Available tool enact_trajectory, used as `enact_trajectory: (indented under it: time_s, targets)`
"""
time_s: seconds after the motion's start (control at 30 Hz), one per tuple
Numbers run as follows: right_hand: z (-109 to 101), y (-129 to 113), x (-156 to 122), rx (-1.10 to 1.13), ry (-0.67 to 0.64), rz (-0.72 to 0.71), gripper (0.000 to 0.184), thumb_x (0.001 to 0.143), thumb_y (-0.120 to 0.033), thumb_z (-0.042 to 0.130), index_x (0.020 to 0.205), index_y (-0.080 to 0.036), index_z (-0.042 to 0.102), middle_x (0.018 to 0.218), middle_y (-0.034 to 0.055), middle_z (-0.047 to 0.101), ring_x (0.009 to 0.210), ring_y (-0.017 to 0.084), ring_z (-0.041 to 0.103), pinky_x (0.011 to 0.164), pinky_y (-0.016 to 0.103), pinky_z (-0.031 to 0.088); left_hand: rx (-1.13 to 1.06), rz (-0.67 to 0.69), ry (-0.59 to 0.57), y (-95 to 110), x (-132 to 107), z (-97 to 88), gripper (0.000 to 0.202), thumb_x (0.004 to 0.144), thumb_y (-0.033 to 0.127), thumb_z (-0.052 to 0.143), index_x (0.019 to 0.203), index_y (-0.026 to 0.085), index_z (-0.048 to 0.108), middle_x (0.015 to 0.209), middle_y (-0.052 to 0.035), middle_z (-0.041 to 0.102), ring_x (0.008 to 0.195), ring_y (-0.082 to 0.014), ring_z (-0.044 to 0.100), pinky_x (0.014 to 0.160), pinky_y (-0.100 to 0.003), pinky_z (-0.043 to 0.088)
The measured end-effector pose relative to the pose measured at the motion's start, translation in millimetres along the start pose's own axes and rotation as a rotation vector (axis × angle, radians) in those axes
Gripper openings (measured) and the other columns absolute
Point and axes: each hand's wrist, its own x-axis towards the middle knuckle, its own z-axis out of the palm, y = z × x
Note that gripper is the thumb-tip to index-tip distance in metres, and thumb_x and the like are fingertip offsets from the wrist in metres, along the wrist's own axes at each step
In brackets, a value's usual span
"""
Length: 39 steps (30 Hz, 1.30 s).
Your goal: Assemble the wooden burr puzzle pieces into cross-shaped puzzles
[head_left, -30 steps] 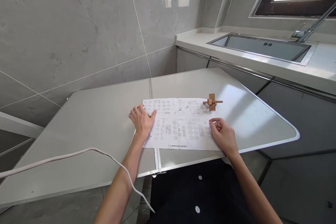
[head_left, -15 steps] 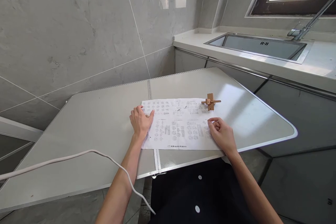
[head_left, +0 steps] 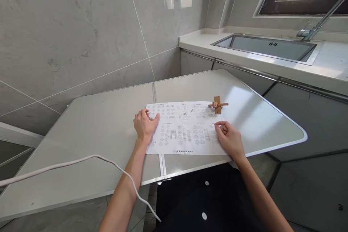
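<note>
A pale grey folding surface [head_left: 108,130] carries a white printed instruction sheet [head_left: 187,130]; the left hand [head_left: 145,125] lies flat and open on its left edge, the right hand [head_left: 230,138], grip loosely curled and empty, rests at its right edge, a small brown wooden cross-shaped puzzle [head_left: 217,104] on its far right corner

- One view only, from the head, looking forward and down over a grey table [head_left: 103,130], with nothing to overlap
- It sits close above the near edge: both forearms enter from 6 o'clock, and the left hand [head_left: 144,125] and right hand [head_left: 230,138] lie mid-frame on a printed sheet [head_left: 185,130]
- The tiled wall [head_left: 81,36] fills 10 to 12 o'clock
- The sink [head_left: 266,45] lies farther off at 2 o'clock
</note>
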Motion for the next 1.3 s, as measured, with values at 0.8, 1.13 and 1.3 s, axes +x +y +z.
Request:
enact_trajectory:
  time_s: [0.8, 1.13, 1.3]
  targets:
    - [-0.5, 0.2, 0.0, -0.004, 0.000, -0.005, 0.026, 0.094, -0.045, 0.054, 0.093, -0.023, 0.067, 0.058, -0.0063, 0.045, 0.056, 0.016, 0.048, 0.062, 0.027, 0.040, 0.062, 0.035, -0.053, -1.1, -4.7, 4.2, 0.039, 0.088, 0.056, 0.068, 0.105, 0.022, 0.061, 0.109, -0.0123, 0.069, 0.108, -0.0349, 0.062, 0.092, -0.048, 0.045]
    - [-0.7, -1.5, -0.8, 0.008, -0.004, 0.004, 0.026, 0.094, -0.046, 0.054, 0.093, -0.023, 0.066, 0.058, -0.0059, 0.047, 0.056, 0.016, 0.048, 0.063, 0.027, 0.040, 0.104, 0.040, -0.022, -5.6, -6.8, 2.5, 0.047, 0.085, 0.062, 0.069, 0.108, 0.022, 0.061, 0.112, -0.0139, 0.068, 0.109, -0.0367, 0.061, 0.090, -0.048, 0.045]
    - [-1.1, -1.4, -0.3, 0.001, -0.004, -0.003, 0.026, 0.094, -0.046, 0.053, 0.092, -0.023, 0.066, 0.058, -0.0058, 0.047, 0.056, 0.017, 0.048, 0.063, 0.027, 0.040, 0.097, 0.023, -0.024, -5.5, -6.6, 1.0, 0.047, 0.084, 0.063, 0.070, 0.106, 0.022, 0.061, 0.110, -0.0133, 0.069, 0.107, -0.0363, 0.062, 0.087, -0.047, 0.046]
